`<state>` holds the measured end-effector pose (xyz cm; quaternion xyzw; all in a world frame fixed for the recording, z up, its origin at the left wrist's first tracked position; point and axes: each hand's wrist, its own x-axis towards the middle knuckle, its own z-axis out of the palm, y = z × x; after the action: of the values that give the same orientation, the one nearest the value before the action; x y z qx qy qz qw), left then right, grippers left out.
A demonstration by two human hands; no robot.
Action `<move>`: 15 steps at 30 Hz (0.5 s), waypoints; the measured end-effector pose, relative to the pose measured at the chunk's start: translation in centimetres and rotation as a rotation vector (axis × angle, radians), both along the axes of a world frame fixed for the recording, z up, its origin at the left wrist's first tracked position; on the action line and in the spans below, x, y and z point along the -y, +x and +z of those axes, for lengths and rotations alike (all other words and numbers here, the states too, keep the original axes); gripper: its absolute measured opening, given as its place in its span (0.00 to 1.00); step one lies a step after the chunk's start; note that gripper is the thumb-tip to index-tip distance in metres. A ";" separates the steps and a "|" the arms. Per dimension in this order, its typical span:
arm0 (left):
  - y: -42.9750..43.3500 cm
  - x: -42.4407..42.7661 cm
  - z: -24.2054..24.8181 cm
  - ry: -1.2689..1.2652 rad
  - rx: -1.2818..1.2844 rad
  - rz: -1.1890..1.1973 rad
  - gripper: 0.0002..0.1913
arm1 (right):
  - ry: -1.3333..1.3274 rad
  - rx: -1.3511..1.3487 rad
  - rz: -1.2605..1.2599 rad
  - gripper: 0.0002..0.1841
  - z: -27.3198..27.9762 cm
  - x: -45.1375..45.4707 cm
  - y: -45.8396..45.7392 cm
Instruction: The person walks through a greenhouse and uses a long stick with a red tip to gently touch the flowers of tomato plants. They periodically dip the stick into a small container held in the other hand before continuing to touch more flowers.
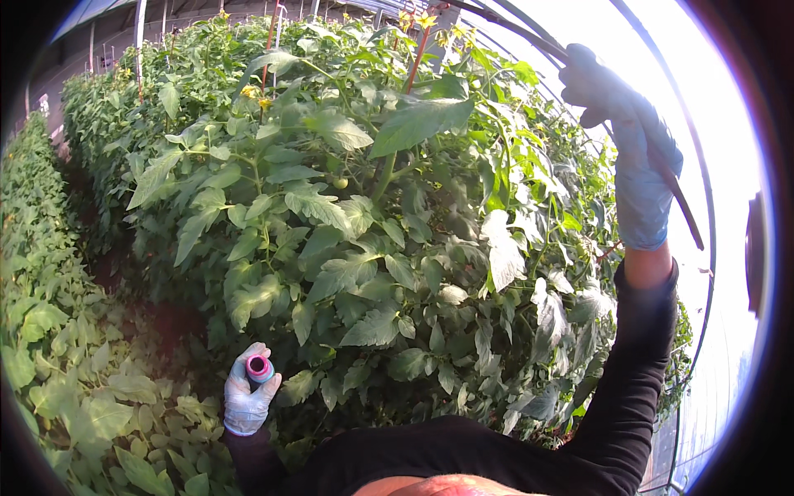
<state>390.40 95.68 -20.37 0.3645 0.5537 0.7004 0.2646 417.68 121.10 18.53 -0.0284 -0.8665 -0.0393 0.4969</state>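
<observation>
In a pale disposable glove, my left hand (247, 397) grips a small blue container (263, 376) with a pink rim. Its round mouth faces up and looks dark inside; the contents cannot be made out. My right hand (620, 118), in a light blue glove, is raised at the upper right, its fingers closed around a thin brown stick (682, 201). One end of the stick sticks out below the wrist; glare blurs its upper part. Between my hands stands a dense tomato plant (347, 211) with broad leaves, a small green tomato (340, 183) and yellow flowers (425, 20) near the top.
Lower leafy plants (93, 397) line the left side, beyond a dark, narrow gap (167, 328). Red supports (419, 59) rise among the stems. A curved greenhouse pipe (698, 136) and bright plastic sheeting (726, 347) border the right. A white post (139, 37) stands farther back.
</observation>
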 end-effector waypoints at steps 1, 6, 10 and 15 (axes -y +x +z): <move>0.0 0.1 0.0 0.016 -0.010 0.001 0.28 | -0.012 -0.049 -0.029 0.16 -0.6 0.6 1.1; -0.4 0.2 0.0 -0.011 -0.002 0.006 0.28 | -0.007 -0.185 -0.096 0.18 -1.8 0.9 4.1; -0.5 -0.1 0.1 -0.005 0.011 -0.004 0.27 | -0.079 -0.248 -0.172 0.16 -2.7 -0.3 4.8; -0.5 -0.7 0.4 -0.029 0.020 -0.034 0.27 | -0.150 -0.181 -0.161 0.17 -2.5 -2.1 3.2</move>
<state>389.93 96.35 -20.00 0.3630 0.5549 0.6912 0.2874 420.89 123.20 16.06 -0.1382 -0.8135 -0.0116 0.5648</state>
